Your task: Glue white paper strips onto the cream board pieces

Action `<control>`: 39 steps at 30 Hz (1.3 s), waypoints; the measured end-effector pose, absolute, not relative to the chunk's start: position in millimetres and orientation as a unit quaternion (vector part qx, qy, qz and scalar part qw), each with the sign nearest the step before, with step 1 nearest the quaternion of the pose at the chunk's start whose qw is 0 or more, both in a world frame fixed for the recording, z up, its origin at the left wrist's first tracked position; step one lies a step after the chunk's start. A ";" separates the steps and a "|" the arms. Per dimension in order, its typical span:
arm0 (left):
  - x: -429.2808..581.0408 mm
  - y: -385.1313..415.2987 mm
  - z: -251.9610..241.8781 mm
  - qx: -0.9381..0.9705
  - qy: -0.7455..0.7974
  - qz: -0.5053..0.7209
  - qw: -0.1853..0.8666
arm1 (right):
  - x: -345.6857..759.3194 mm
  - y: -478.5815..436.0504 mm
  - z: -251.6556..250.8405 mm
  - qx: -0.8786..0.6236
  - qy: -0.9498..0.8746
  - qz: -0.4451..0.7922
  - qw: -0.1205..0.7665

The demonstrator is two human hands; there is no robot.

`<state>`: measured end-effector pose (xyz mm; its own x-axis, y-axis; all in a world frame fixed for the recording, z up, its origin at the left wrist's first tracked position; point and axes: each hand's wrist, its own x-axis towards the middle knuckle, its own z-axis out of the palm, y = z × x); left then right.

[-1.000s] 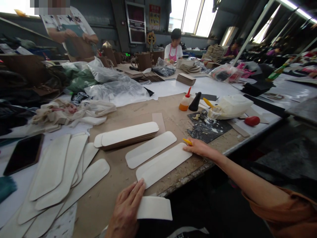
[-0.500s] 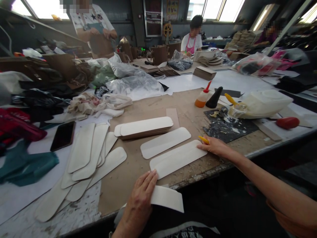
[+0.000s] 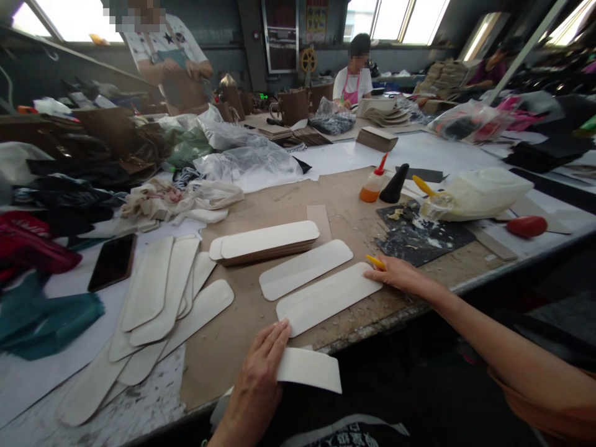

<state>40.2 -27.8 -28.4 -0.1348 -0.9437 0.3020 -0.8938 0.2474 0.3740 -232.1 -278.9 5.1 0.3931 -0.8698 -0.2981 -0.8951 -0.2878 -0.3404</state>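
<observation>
In front of me on the brown board lies an off-white strip with rounded corners [image 3: 328, 298]. The fingertips of my left hand [image 3: 261, 372] touch its near left corner. Under that hand runs another off-white strip [image 3: 314, 369], sticking out past the table edge; my thumb is hidden. My right hand [image 3: 400, 275] is closed around a yellow stick [image 3: 375, 262], whose other end is hidden, and its fingers touch the flat strip's right end. Just behind lies a similar strip [image 3: 305, 269], and beyond it a stack of strips [image 3: 270, 241].
Loose strips [image 3: 149, 285] overlap at left, beside a phone [image 3: 112, 262]. To the right are an orange-liquid bottle [image 3: 372, 183], a black cone-shaped object [image 3: 395, 185], a smeared dark sheet [image 3: 421, 236], a tipped plastic jug [image 3: 484, 191] and a red object [image 3: 526, 226]. Other people work at the back.
The camera view has shifted slightly, moving most things a little left in the picture. Both hands keep their places on the strips.
</observation>
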 end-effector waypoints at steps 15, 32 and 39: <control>44.1 -32.9 -13.1 0.719 -0.305 -0.385 0.491 | -234.9 -269.8 20.6 -0.780 0.569 -0.017 0.258; 23.8 -38.7 17.2 0.592 -0.056 -0.497 0.632 | -223.8 -232.4 31.7 -0.641 0.560 -0.134 0.507; 38.1 -26.4 18.6 0.596 -0.027 -0.466 0.654 | -197.2 -221.2 49.9 -0.596 0.555 -0.167 0.556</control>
<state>38.1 -26.4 18.6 0.5646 -0.6416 -0.5193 0.5761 -0.1442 0.8045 -197.2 -221.2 49.9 0.3275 -0.8469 -0.4189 -0.4767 0.2347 -0.8471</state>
